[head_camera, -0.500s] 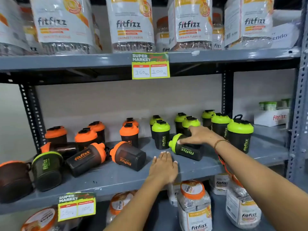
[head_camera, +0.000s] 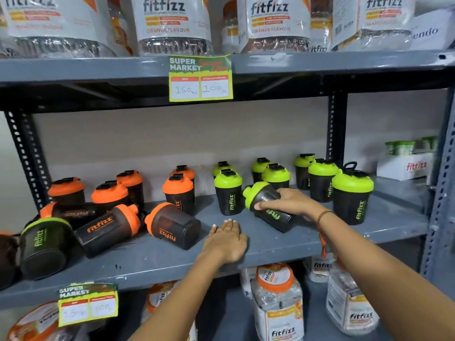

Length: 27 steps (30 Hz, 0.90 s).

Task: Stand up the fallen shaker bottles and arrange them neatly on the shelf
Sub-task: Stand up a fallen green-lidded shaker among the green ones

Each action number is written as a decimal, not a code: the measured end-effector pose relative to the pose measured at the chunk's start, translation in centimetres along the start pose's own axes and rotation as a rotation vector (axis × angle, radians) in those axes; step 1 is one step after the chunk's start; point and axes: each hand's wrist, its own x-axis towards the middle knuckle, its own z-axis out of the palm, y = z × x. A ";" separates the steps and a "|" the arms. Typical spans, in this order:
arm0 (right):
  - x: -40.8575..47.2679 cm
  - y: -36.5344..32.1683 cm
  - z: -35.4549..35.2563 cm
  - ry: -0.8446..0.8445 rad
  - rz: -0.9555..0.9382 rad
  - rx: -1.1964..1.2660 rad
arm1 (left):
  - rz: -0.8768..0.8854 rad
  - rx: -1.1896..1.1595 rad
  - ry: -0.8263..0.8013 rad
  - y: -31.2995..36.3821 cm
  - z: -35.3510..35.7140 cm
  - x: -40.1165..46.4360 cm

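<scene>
Near the shelf's (head_camera: 283,244) front edge, the right hand (head_camera: 293,201) clasps a tilted green-lidded shaker (head_camera: 268,207). The left hand (head_camera: 225,241) rests flat and open. Swinging it upright could topple the standing green shaker (head_camera: 228,193) just beside.

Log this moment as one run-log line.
right hand: gripping fallen green-lid shaker, tilted | left hand: flat on shelf, empty | three orange-lid shakers lying down
</scene>
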 end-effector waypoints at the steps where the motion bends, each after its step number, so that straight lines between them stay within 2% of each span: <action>1: -0.2 0.6 -0.1 0.018 -0.005 0.175 | 0.000 0.003 0.000 0.0 -0.1 -0.1; 4: -0.3 2.4 -0.3 0.059 -0.022 0.557 | 0.009 0.004 0.004 0.0 -0.1 -0.3; 8: -0.6 4.6 -0.4 0.135 -0.059 0.752 | 0.017 0.006 0.004 0.0 -0.1 -0.5; 15: -2.2 7.3 0.7 0.109 -0.103 0.882 | 0.010 0.006 0.005 0.1 -0.1 -0.4; 21: -2.1 7.6 0.6 0.053 -0.103 0.866 | 0.001 0.002 0.009 0.1 -0.1 -0.6; 25: -2.7 7.2 0.7 0.113 -0.111 0.818 | 0.014 -0.005 0.025 0.1 -0.1 -0.8; 27: -3.4 6.5 0.7 0.221 -0.145 0.766 | 0.023 -0.005 0.035 0.0 -0.1 -0.9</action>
